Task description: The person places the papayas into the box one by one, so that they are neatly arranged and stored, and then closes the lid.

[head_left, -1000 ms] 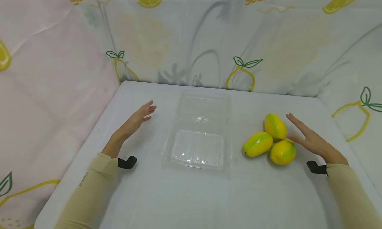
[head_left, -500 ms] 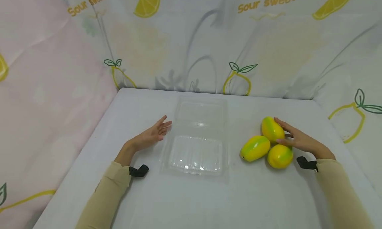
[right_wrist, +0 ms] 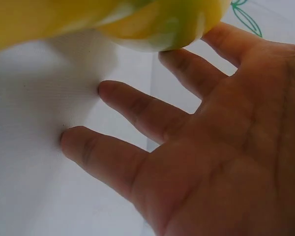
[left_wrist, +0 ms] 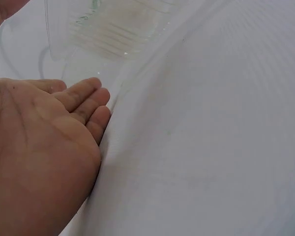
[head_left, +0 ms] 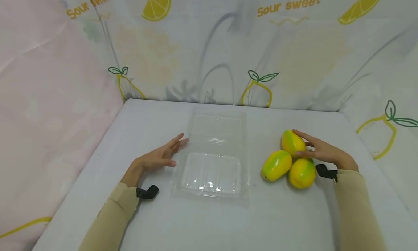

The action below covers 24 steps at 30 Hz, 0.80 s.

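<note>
Three yellow-green fruits lie on the right of the white table in the head view: a far one [head_left: 293, 143], a left one [head_left: 276, 165] and a near one [head_left: 302, 173]. At the far fruit's right side is my right hand [head_left: 323, 150], index finger at its far edge, thumb at its near edge; in the right wrist view the hand's [right_wrist: 211, 137] other fingers are spread and fairly straight. An unfolded clear plastic container [head_left: 211, 174] lies mid-table. Beside its left edge my left hand [head_left: 156, 158] holds nothing, palm facing inward; the left wrist view shows the hand [left_wrist: 49, 147] with extended fingers.
The white table's [head_left: 196, 225] back edge meets a hanging cloth [head_left: 189, 51] printed with lemons and lettering. A pinkish cloth [head_left: 42, 116] hangs on the left. Black bands are on both wrists.
Over the last second both hands have moved inward, the left to the container's side, the right from beyond the fruits to the far one. The far and near fruits have shifted slightly left.
</note>
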{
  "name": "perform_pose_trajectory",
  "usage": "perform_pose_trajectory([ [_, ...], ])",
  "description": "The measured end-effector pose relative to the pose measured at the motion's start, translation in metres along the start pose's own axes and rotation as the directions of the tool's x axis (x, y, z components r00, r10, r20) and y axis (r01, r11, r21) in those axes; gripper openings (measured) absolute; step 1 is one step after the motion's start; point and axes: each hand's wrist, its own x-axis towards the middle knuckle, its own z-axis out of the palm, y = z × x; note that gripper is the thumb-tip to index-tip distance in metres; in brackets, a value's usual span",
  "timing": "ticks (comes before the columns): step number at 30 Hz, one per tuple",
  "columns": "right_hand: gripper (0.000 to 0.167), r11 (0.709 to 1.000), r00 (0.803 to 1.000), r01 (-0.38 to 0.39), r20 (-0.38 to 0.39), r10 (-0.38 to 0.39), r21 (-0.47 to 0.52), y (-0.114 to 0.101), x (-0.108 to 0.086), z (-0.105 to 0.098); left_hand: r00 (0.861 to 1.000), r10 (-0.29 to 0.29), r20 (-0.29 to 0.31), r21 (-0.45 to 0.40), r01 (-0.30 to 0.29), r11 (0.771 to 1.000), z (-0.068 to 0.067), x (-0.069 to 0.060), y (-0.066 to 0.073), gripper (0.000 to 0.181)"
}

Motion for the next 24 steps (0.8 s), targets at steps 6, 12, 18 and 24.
perform_pose_trajectory([
  [6, 0.081, 1.0, 1.0, -0.009, -0.026, 0.009, 0.011, -0.0002, -0.0054, -0.0001, 1.0, 0.021, 0.013, -0.018, -0.021, 1.0, 0.0027, 0.0015, -0.0011, 0.101],
  [12, 0.08, 1.0, 0.999, 0.008, -0.054, -0.007, 0.008, 0.0019, -0.006, -0.0015, 1.0, 0.026, 0.008, -0.001, -0.026, 1.0, 0.0033, 0.0, -0.0007, 0.098],
  [18, 0.081, 1.0, 0.996, 0.025, -0.085, -0.023, 0.019, 0.0073, -0.005, -0.0045, 1.0, 0.017, 0.009, -0.02, -0.017, 1.0, 0.0026, -0.0005, -0.001, 0.096],
  [24, 0.081, 1.0, 0.993, 0.013, -0.118, -0.011, 0.02, 0.0068, -0.0081, -0.0074, 0.999, 0.026, 0.022, -0.012, -0.026, 1.0, 0.0016, 0.0001, -0.0028, 0.095],
])
